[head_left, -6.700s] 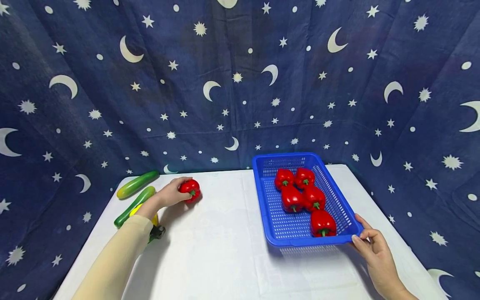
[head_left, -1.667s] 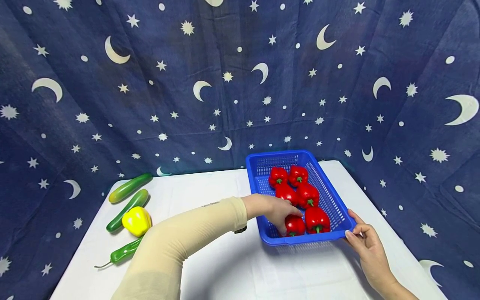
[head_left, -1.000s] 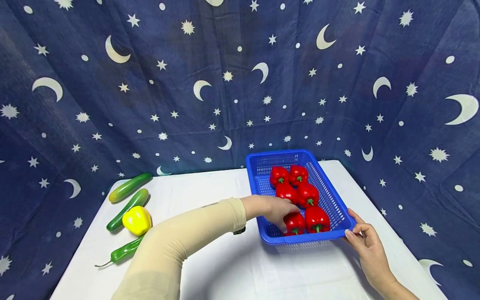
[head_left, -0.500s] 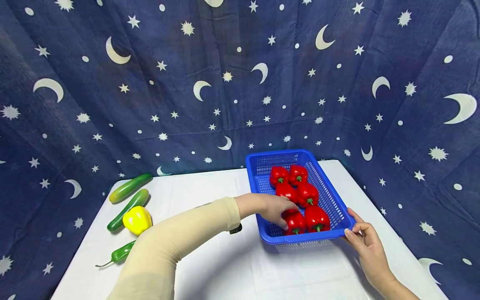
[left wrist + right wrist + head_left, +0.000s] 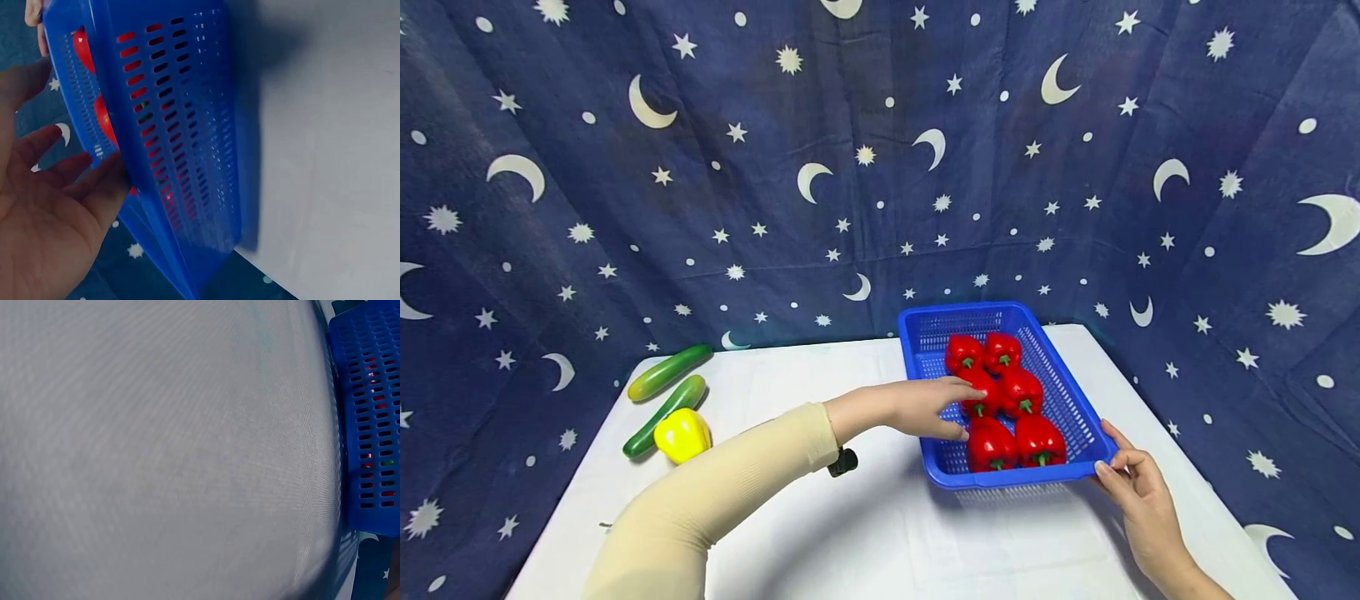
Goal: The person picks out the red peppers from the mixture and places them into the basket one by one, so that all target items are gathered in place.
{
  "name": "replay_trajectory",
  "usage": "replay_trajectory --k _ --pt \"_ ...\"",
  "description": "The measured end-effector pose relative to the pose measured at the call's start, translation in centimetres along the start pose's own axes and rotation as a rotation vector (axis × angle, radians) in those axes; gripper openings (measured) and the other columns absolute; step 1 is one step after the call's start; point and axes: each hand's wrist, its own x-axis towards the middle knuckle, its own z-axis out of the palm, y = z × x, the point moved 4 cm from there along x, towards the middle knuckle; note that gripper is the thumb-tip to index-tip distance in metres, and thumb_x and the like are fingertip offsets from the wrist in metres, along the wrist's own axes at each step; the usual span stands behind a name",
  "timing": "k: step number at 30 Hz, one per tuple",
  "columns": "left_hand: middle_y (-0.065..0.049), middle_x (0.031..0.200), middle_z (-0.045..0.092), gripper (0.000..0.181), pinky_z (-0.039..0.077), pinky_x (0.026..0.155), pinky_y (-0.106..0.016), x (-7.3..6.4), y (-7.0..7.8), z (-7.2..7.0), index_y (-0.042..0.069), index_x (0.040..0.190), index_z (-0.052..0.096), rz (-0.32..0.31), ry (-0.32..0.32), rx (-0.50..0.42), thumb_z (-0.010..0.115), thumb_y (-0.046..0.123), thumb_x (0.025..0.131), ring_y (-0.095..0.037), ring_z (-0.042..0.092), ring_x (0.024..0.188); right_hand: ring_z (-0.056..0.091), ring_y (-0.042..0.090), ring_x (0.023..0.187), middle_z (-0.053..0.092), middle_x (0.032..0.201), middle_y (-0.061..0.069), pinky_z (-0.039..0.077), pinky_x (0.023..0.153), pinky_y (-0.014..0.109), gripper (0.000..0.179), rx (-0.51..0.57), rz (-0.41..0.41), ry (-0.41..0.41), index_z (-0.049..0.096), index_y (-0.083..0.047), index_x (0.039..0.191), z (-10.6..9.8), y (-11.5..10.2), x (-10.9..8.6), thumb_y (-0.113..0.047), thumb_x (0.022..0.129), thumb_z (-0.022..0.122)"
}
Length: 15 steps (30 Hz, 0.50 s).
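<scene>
A blue plastic basket [image 5: 928,417] stands on the right half of the white table, with several red bell peppers [image 5: 992,446] inside in rows of two. My left hand [image 5: 925,407] reaches over the basket's left rim, fingers spread and holding nothing, just above the near-left peppers. In the left wrist view the left hand [image 5: 56,206] lies along the rim of the basket [image 5: 169,125]. My right hand [image 5: 1142,500] pinches the basket's near-right corner between thumb and fingers. The right wrist view shows the perforated side of the basket [image 5: 372,425].
On the table's left side lie two green cucumbers [image 5: 670,372], a yellow bell pepper [image 5: 682,435] and a long green pepper, mostly hidden behind the left sleeve [image 5: 715,500]. A dark blue star-patterned cloth [image 5: 850,125] hangs behind the table [image 5: 850,542].
My left hand carried a red bell pepper from the table's left into the basket, set it at the near left, then let go and drew back leftward. The right hand stayed at the corner.
</scene>
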Motion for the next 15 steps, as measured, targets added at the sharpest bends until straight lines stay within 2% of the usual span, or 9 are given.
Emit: replay_trajectory --k 4,9,15 --pt "-0.008 0.166 0.029 0.067 0.03 0.12 -0.041 -2.3 -0.5 -0.4 0.018 0.159 0.039 -0.01 0.091 0.043 0.064 0.04 0.101 -0.023 0.027 0.152 0.054 0.011 0.129 0.038 0.157 0.009 0.052 0.095 0.022 0.015 0.017 -0.018 -0.011 0.045 0.001 0.102 0.0 0.1 0.1 0.017 0.101 0.043" --pt "-0.004 0.167 0.026 0.069 0.032 0.118 -0.047 -5.6 -1.3 -0.8 0.025 0.16 0.038 -0.062 0.202 0.104 0.064 0.047 0.099 -0.025 0.026 0.152 0.057 0.011 0.126 0.039 0.156 0.009 0.052 0.094 0.022 0.016 0.026 -0.035 -0.034 0.044 0.004 0.102 0.0 0.0 0.2 0.019 0.1 0.043" --pt "-0.007 0.167 0.025 0.07 0.03 0.12 -0.046 -9.4 -3.1 -0.9 0.023 0.16 0.036 -0.104 0.282 0.18 0.065 0.043 0.1 -0.026 0.027 0.152 0.06 0.009 0.122 0.042 0.155 0.006 0.053 0.09 0.019 0.013 -0.074 -0.026 -0.035 0.041 0.009 0.104 -0.3 -0.3 0.3 0.018 0.099 0.048"
